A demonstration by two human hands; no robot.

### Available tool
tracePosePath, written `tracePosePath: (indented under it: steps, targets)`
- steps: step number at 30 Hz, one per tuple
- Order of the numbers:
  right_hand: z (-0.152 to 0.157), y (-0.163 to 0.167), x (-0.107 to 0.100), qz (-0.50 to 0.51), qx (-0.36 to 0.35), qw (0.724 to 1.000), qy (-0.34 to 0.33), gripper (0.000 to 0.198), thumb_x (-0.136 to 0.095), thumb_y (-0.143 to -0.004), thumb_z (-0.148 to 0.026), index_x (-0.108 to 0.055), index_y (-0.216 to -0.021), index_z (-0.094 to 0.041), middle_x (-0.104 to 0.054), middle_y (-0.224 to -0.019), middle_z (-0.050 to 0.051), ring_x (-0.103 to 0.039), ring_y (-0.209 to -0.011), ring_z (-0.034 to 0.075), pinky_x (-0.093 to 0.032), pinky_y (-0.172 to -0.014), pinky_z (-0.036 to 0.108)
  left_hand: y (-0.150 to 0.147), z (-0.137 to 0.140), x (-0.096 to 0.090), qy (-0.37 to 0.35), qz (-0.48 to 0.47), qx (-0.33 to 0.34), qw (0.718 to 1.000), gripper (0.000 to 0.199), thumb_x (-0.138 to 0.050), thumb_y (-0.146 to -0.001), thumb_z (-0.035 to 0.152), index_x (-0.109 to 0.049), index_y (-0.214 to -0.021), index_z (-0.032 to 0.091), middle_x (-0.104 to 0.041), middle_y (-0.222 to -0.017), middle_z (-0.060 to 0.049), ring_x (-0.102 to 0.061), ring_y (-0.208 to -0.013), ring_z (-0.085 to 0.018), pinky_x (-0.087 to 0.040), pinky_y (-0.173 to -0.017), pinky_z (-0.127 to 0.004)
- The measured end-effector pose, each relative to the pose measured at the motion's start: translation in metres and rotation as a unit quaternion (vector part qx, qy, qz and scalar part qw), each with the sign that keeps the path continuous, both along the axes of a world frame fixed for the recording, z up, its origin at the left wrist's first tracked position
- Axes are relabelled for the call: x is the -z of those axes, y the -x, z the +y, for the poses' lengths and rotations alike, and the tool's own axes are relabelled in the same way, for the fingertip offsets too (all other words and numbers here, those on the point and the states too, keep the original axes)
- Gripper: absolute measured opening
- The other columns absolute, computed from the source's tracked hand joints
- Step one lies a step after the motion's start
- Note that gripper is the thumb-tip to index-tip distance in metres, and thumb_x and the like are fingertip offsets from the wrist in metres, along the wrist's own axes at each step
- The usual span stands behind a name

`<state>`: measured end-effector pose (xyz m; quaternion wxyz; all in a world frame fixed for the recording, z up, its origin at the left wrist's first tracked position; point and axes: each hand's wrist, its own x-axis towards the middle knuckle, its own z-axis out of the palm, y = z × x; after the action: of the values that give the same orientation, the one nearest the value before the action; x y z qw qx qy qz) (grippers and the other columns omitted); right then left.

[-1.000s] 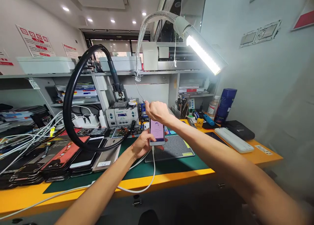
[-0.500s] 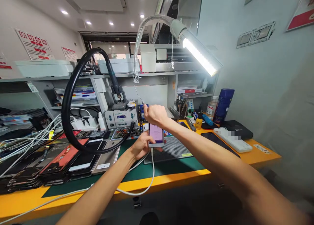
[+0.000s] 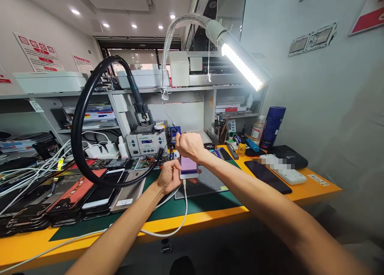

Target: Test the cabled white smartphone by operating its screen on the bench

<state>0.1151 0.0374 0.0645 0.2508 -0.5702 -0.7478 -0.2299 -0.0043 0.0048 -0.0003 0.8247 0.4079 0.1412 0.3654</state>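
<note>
My left hand [image 3: 169, 179] is wrapped round a white-edged smartphone [image 3: 189, 167] with a pale pink screen, its thumb at the left edge. A white charging cable [image 3: 186, 205] runs from the phone's bottom end and loops past the table edge. Over the upper part of the phone is my right hand [image 3: 191, 145], closed, with its back towards me. It covers the top of the screen. Its fingertips are hidden, so whether they touch the phone or hold anything does not show. Beneath lies a dark perforated plate [image 3: 210, 183] on a green mat [image 3: 168, 213].
Stacked phones [image 3: 102, 193] fill the left side beside tangled white cables [image 3: 33, 167]. A thick black hose [image 3: 78, 135] arches before a soldering station [image 3: 148, 143]. At right are a dark tablet-like panel [image 3: 267, 177], a white power strip [image 3: 282, 169] and bottles. A lit lamp [image 3: 243, 65] hangs above.
My left thumb has drawn back from the screen towards the phone's left edge. My right hand stays closed over the phone's top, slightly lower. The whole view has shifted a little.
</note>
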Motion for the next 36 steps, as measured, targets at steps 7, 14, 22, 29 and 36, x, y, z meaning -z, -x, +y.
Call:
tracePosePath:
  steps: [7,14,22,29,36]
  targets:
    - [-0.006,0.005,-0.003,0.047,0.008,0.999,0.024,0.055,-0.028,-0.103,-0.030,-0.073,-0.076,-0.013,-0.076,-0.084,0.018,-0.073,-0.076,0.026,-0.045,-0.067,0.031,-0.002,-0.002,-0.001,-0.003,0.001,-0.007,1.000,0.046,-0.053,-0.062,0.015,-0.069,-0.104,0.012,-0.075,-0.094,-0.011,-0.072,-0.089,-0.029,-0.060,-0.073,-0.041]
    - [-0.013,0.003,-0.007,0.006,-0.014,1.000,0.026,0.040,-0.034,-0.098,-0.021,-0.071,-0.084,-0.013,-0.075,-0.084,0.017,-0.071,-0.077,0.026,-0.044,-0.068,0.032,-0.003,-0.004,0.000,-0.019,0.025,-0.016,0.999,0.044,-0.055,-0.061,0.011,-0.068,-0.103,0.013,-0.074,-0.090,-0.009,-0.072,-0.083,-0.025,-0.060,-0.068,-0.035]
    - [-0.012,-0.002,-0.003,-0.034,-0.027,0.999,0.031,0.036,-0.034,-0.095,-0.016,-0.069,-0.091,-0.011,-0.072,-0.086,0.017,-0.069,-0.081,0.028,-0.042,-0.067,0.033,-0.004,-0.005,0.000,-0.064,0.067,-0.040,0.995,0.042,-0.058,-0.064,0.003,-0.066,-0.105,0.012,-0.074,-0.098,-0.011,-0.073,-0.091,-0.029,-0.062,-0.068,-0.040]
    - [-0.010,-0.001,-0.015,0.085,0.011,0.991,0.101,0.059,-0.025,-0.104,-0.041,-0.072,-0.085,-0.010,-0.074,-0.087,0.020,-0.071,-0.082,0.027,-0.045,-0.072,0.033,-0.005,-0.005,0.000,-0.073,0.075,-0.035,0.994,0.036,-0.059,-0.069,0.004,-0.070,-0.104,0.010,-0.074,-0.106,-0.016,-0.072,-0.097,-0.036,-0.063,-0.066,-0.044]
    - [-0.020,-0.036,-0.033,0.204,0.000,0.979,0.031,0.051,-0.021,-0.105,-0.041,-0.065,-0.089,-0.019,-0.073,-0.094,0.009,-0.065,-0.091,0.023,-0.043,-0.076,0.030,-0.005,-0.005,-0.002,-0.066,0.069,-0.047,0.994,0.057,-0.058,-0.075,0.004,-0.061,-0.132,0.014,-0.072,-0.117,-0.017,-0.074,-0.094,-0.033,-0.064,-0.063,-0.041]
